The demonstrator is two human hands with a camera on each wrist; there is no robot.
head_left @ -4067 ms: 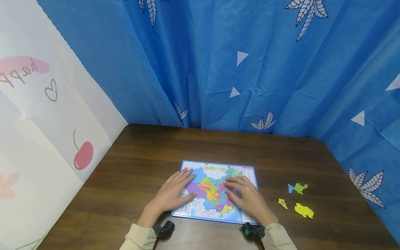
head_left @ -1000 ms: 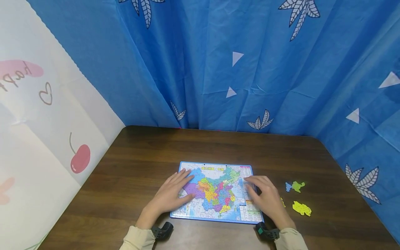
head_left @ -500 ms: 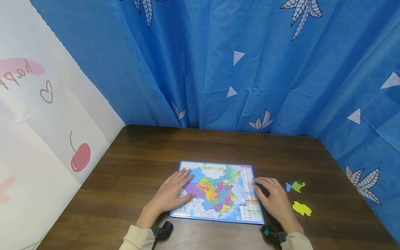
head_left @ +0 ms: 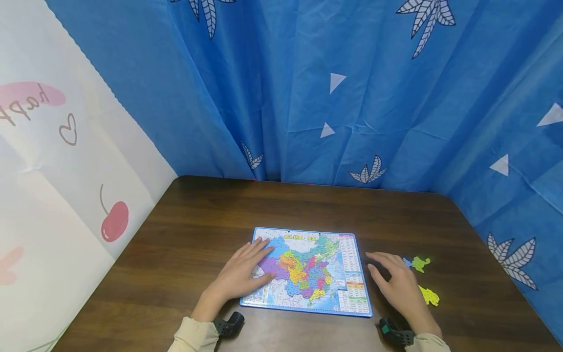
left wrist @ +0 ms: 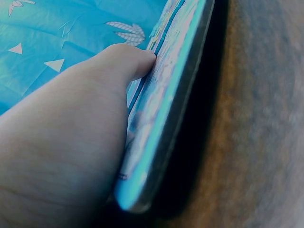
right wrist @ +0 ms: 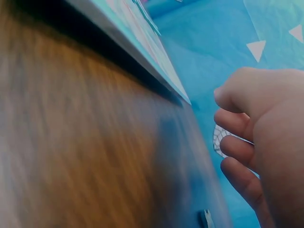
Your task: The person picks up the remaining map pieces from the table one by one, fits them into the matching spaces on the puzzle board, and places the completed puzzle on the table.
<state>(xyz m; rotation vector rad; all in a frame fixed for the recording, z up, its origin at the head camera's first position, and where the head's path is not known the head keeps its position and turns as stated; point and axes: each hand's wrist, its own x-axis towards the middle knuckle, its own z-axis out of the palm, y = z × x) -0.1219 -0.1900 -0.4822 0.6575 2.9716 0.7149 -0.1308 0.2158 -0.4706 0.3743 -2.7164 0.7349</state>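
Observation:
A blue-edged map puzzle board [head_left: 299,305] lies on the table, its colourful map pieces filling the map outline. My left hand [head_left: 241,270] rests on its left side with fingers spread; the left wrist view shows the thumb [left wrist: 135,59] touching the board's surface. To the right of the board, my right hand [head_left: 401,286] hovers over the table with loosely bent fingers and nothing between them. Just beyond it lie a green puzzle piece [head_left: 421,264], a mostly covered blue piece [head_left: 407,262] and a yellow piece [head_left: 429,296] partly covered by the hand.
The dark wooden table [head_left: 211,205] stretches out around the board. A blue curtain [head_left: 303,98] hangs along its far edge and right side, and a white printed sheet [head_left: 88,161] hangs at the left. Each wrist wears a black strap with a camera [head_left: 230,324].
My right hand has left the map and moved rightward off the board toward the loose pieces, now covering the small yellow one seen earlier. The left hand stays on the board.

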